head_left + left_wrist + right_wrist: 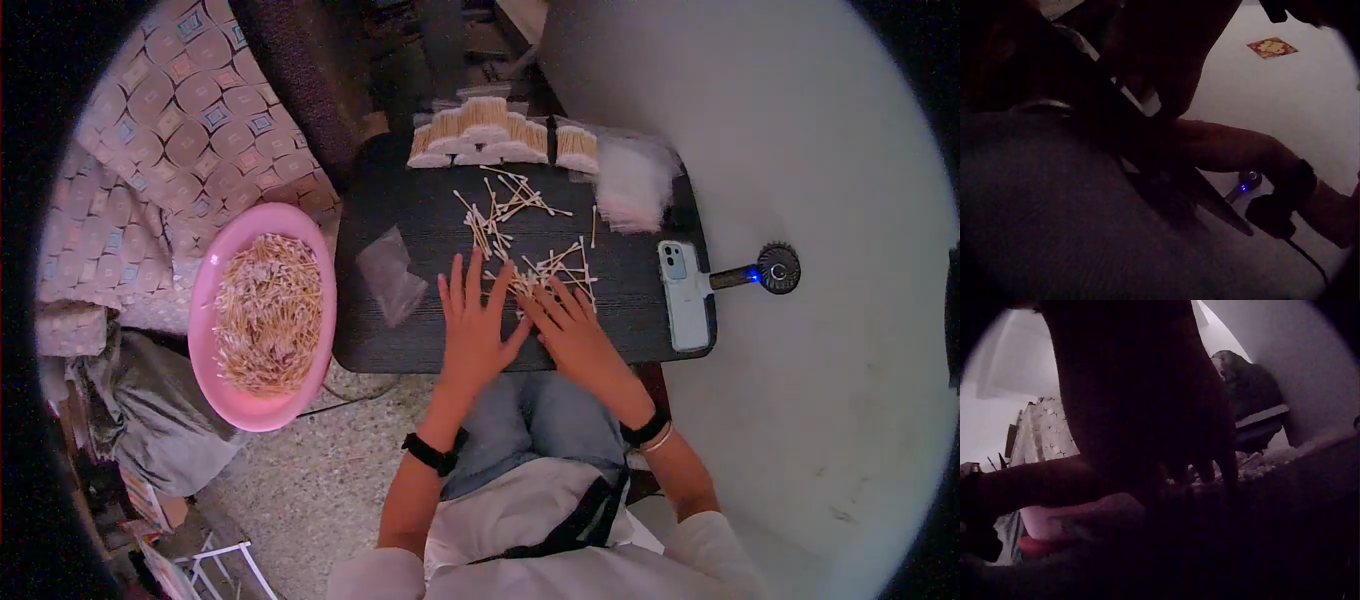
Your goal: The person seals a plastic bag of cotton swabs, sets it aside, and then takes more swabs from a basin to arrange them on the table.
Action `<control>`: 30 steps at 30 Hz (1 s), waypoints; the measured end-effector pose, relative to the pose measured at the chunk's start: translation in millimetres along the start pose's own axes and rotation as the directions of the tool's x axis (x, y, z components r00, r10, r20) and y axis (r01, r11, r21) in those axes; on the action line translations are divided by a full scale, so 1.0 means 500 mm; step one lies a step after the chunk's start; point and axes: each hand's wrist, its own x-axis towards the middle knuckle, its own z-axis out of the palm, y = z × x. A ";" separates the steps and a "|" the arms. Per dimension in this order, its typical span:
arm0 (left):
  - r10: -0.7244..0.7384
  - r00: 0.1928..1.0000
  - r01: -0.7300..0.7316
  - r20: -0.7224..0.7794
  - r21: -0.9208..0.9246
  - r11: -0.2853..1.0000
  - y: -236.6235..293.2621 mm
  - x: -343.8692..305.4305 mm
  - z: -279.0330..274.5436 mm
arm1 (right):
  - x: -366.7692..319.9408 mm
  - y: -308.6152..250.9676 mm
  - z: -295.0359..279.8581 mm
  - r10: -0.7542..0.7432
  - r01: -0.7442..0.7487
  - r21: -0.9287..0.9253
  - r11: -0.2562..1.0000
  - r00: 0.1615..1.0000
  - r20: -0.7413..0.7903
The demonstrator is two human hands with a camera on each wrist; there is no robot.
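Loose cotton swabs (pixel 484 238) lie scattered across the middle of a black table (pixel 400 350). My left hand (pixel 474 325) rests with fingers spread and fairly straight at the near left side of the pile. Beside it my right hand (pixel 582 340) reaches over the near swabs, its fingers extended and their tips among them. The two thumbs are close together, and some swabs under the hands are hidden. Both wrist views are very dark; the right hand (pixel 1147 406) appears there as a silhouette with fingers pointing down.
Packed swab bundles (pixel 485 125) line the far edge, beside a stack of clear plastic bags (pixel 635 185). One clear bag (pixel 390 278) lies left. A phone (pixel 686 315) and small fan (pixel 778 268) are at right. Left of the table stands a pink basin (pixel 203 370) full of swabs.
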 end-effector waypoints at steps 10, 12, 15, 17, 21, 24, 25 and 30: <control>0.130 0.985 -0.129 0.111 -0.022 0.991 -0.011 0.016 0.019 | 0.017 0.038 -0.025 0.144 -0.140 0.036 0.990 0.955 -0.260; 0.147 0.983 -0.140 0.105 -0.073 0.987 -0.014 0.016 0.022 | 0.031 0.051 -0.022 0.182 -0.198 -0.035 0.980 0.946 -0.268; 0.174 0.980 -0.159 0.097 -0.141 0.977 -0.019 0.016 0.029 | 0.049 0.072 -0.007 0.188 -0.185 0.037 0.982 0.950 -0.250; 0.201 0.976 -0.185 0.082 -0.167 0.968 -0.018 0.014 0.033 | 0.059 0.080 -0.002 0.104 -0.109 -0.018 0.994 0.978 -0.182; 0.101 0.994 -0.087 0.049 -0.232 0.969 -0.017 0.009 0.043 | 0.065 0.086 0.009 0.042 -0.034 0.044 0.998 0.981 -0.189; 0.094 0.995 -0.083 0.037 -0.234 0.969 -0.019 0.011 0.042 | 0.064 0.088 0.005 0.047 -0.026 0.119 0.993 0.983 -0.179; 0.105 0.994 -0.098 0.030 -0.190 0.977 -0.019 0.013 0.039 | 0.063 0.090 0.007 0.038 -0.010 0.151 0.988 0.982 -0.187; 0.042 0.998 -0.045 -0.041 -0.087 0.995 -0.002 0.019 0.018 | 0.058 0.093 0.006 -0.005 0.071 0.238 0.969 0.964 -0.267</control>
